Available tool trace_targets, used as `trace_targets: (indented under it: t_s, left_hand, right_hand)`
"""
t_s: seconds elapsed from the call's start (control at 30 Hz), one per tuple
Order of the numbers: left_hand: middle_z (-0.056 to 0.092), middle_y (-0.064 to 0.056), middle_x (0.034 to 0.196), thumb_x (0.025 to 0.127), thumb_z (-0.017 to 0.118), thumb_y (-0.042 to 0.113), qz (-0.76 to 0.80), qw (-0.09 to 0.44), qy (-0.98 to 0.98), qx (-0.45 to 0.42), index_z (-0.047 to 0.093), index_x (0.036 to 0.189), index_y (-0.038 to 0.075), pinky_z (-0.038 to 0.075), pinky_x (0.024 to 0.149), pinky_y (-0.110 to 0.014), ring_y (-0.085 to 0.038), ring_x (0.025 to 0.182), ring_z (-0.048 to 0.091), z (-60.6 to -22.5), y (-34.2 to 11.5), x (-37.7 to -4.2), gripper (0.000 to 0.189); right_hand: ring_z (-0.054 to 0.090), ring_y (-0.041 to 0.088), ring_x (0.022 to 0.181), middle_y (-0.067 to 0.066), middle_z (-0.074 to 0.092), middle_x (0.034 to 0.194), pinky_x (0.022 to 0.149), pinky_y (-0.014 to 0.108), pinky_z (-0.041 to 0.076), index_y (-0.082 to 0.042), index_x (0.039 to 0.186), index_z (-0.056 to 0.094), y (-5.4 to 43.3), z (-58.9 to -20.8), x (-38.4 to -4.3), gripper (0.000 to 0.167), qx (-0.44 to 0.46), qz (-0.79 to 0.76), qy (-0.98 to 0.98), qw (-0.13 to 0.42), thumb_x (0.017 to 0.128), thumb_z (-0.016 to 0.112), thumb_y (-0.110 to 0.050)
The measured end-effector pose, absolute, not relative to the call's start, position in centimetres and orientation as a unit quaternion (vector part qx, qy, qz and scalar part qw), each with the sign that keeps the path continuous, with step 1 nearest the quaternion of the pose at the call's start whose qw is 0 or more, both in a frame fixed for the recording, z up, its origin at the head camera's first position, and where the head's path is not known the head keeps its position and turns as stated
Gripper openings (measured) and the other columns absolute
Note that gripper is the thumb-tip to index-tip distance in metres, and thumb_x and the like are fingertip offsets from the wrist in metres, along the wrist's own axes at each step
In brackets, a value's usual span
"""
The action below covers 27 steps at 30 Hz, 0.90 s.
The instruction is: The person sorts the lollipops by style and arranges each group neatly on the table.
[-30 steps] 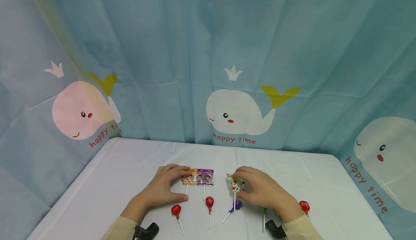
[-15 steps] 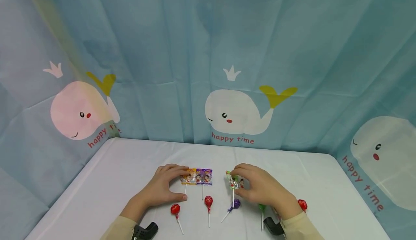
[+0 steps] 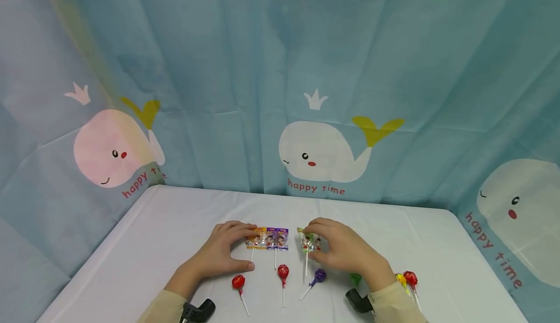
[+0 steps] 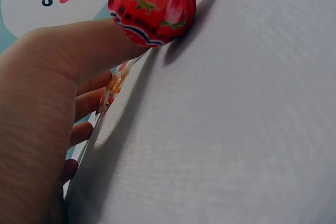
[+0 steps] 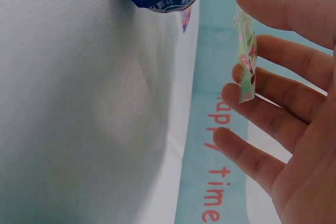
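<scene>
My left hand (image 3: 220, 251) rests on the table at the left edge of an orange-wrapped flat lollipop (image 3: 258, 239); the fingertips touch its wrapper and the thumb lies by its stick. A purple-wrapped flat lollipop (image 3: 278, 239) lies directly to the right, edge to edge with the orange one. To the right of that pair, my right hand (image 3: 343, 247) holds a green-wrapped flat lollipop (image 3: 307, 241) upright on its stick side. In the right wrist view, the thumb is against the white stick and the fingertips press the green wrapper (image 5: 247, 61).
Nearer the front lie round lollipops: two red ones (image 3: 238, 282) (image 3: 283, 270), a purple one (image 3: 320, 276), and a green one (image 3: 355, 279) partly behind the right wrist. A yellow one (image 3: 401, 280) and another red one (image 3: 410, 278) lie at right. A whale-print curtain (image 3: 218, 94) hangs behind.
My right hand has moved left with the green flat lollipop, bringing it closer to the purple flat one and uncovering the yellow round lollipop. The left hand stays in place.
</scene>
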<state>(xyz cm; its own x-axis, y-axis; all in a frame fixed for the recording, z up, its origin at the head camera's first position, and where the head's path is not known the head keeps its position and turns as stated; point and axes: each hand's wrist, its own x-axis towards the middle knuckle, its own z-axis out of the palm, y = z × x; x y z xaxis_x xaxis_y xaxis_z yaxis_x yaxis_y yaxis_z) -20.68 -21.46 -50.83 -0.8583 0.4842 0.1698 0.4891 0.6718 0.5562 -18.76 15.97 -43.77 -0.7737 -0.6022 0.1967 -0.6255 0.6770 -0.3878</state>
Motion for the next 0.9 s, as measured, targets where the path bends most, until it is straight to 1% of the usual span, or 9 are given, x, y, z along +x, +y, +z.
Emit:
trace_targets:
  t_s: [0.23, 0.4, 0.67, 0.9]
  left_hand:
    - [0.055, 0.015, 0.158, 0.079, 0.089, 0.067, -0.303, 0.004, -0.914, -0.270, 0.068, 0.147, 0.037, 0.034, 0.116, -0.066, -0.026, 0.148, 0.042, -50.6, -21.4, -20.7, 0.077]
    - [0.055, 0.015, 0.158, 0.078, 0.089, 0.068, -0.301, 0.005, -0.914, -0.271, 0.068, 0.146, 0.037, 0.034, 0.116, -0.066, -0.026, 0.148, 0.043, -50.8, -21.5, -20.7, 0.077]
    - [0.055, 0.015, 0.158, 0.078, 0.088, 0.070, -0.299, 0.001, -0.917, -0.266, 0.068, 0.146, 0.038, 0.034, 0.116, -0.065, -0.027, 0.148, 0.043, -50.9, -21.3, -20.7, 0.078]
    - [0.055, 0.016, 0.158, 0.079, 0.088, 0.069, -0.299, 0.005, -0.915, -0.271, 0.068, 0.147, 0.038, 0.033, 0.116, -0.064, -0.025, 0.148, 0.043, -50.9, -21.5, -20.8, 0.078]
  right_hand:
    - [0.065, 0.012, 0.124, -0.011, 0.069, 0.132, 0.108, 0.043, 0.055, -0.018, 0.135, 0.075, 15.4, -43.9, -19.4, 0.045, 0.337, 0.220, -0.915, 0.025, 0.093, 0.085, -0.028]
    - [0.063, 0.011, 0.127, -0.012, 0.068, 0.133, 0.111, 0.042, 0.053, -0.020, 0.136, 0.075, 14.8, -44.0, -19.7, 0.045, 0.327, 0.219, -0.919, 0.011, 0.093, 0.085, -0.030]
    - [0.063, 0.013, 0.127, -0.011, 0.068, 0.134, 0.112, 0.043, 0.053, -0.018, 0.135, 0.075, 13.8, -44.7, -20.1, 0.044, 0.316, 0.216, -0.924, -0.002, 0.093, 0.083, -0.030]
    - [0.065, 0.013, 0.122, -0.011, 0.069, 0.131, 0.109, 0.043, 0.054, -0.018, 0.133, 0.076, 13.2, -45.4, -20.6, 0.043, 0.316, 0.219, -0.923, -0.007, 0.092, 0.084, -0.029]
